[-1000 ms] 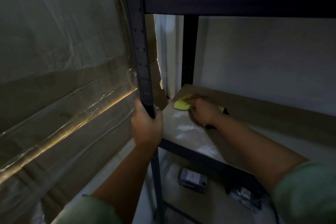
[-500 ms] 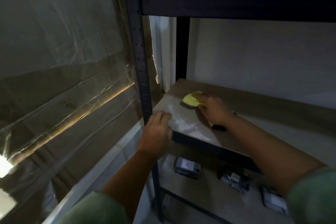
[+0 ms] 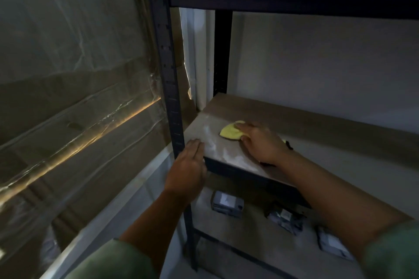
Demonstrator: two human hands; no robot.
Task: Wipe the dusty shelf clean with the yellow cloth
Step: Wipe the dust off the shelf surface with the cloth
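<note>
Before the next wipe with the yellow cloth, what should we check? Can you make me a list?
1. Yellow cloth lies flat on the shelf board: ok.
2. Right hand presses on the cloth: ok.
3. Left hand steadies the rack at the board's front corner by the upright post: ok.
4. Nothing on the board blocks the cloth's path: ok.
5. Dust is gone: not ok, pale smears show near the front edge.
6. Far right end of the board is clean: cannot tell, too dark.
</note>
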